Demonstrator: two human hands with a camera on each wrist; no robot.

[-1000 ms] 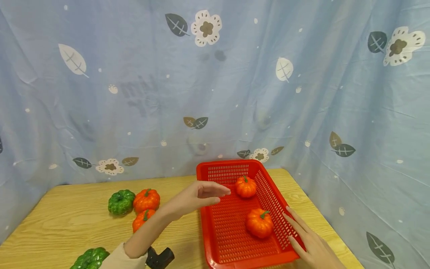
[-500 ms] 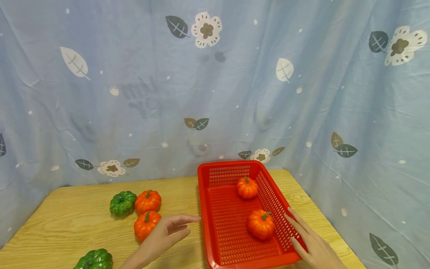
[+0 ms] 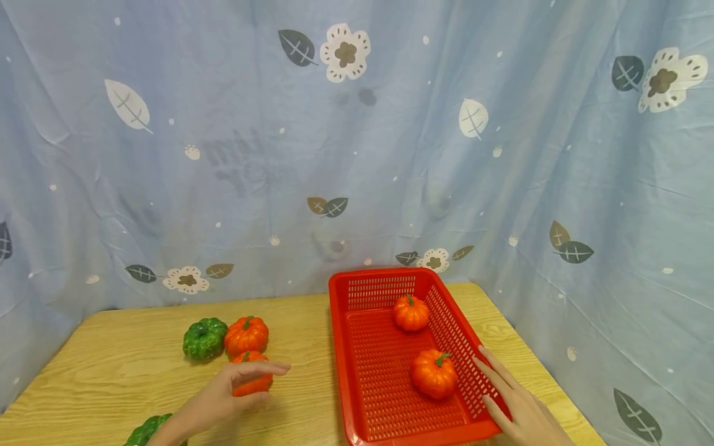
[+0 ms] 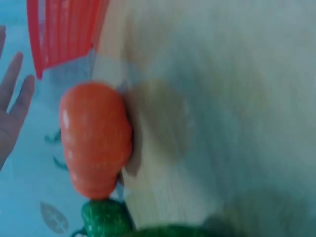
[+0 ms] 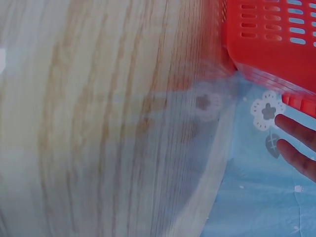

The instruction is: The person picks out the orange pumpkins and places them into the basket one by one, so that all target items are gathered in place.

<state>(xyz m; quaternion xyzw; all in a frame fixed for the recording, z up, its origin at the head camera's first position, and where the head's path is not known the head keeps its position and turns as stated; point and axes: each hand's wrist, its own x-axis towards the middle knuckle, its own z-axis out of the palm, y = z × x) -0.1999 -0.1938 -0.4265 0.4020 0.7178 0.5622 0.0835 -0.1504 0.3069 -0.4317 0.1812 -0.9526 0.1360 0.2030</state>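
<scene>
In the head view my left hand [image 3: 220, 399], fingers stretched forward and thumb apart, overlaps the nearer of two orange pumpkins [image 3: 253, 379] on the table's left half. Nothing is held in it. In the left wrist view that hand [image 4: 11, 101] shows beside the orange pumpkins [image 4: 96, 138], with a gap between. My right hand [image 3: 515, 402] lies with spread fingers along the right rim of a red plastic basket [image 3: 340, 359]. Inside the basket sit two orange pumpkins, one at the back [image 3: 410, 313] and one nearer [image 3: 433, 374].
A green pumpkin [image 3: 204, 339] stands left of the rear orange pumpkin [image 3: 246, 336]. Another green pumpkin [image 3: 146, 432], partly hidden by the left forearm, lies at the front left. A blue patterned curtain [image 3: 251, 155] hangs behind and to the right of the wooden table [image 3: 128, 353].
My left hand has withdrawn empty from over the basket, moving left to the nearer loose orange pumpkin. The right hand stays at the basket's rim.
</scene>
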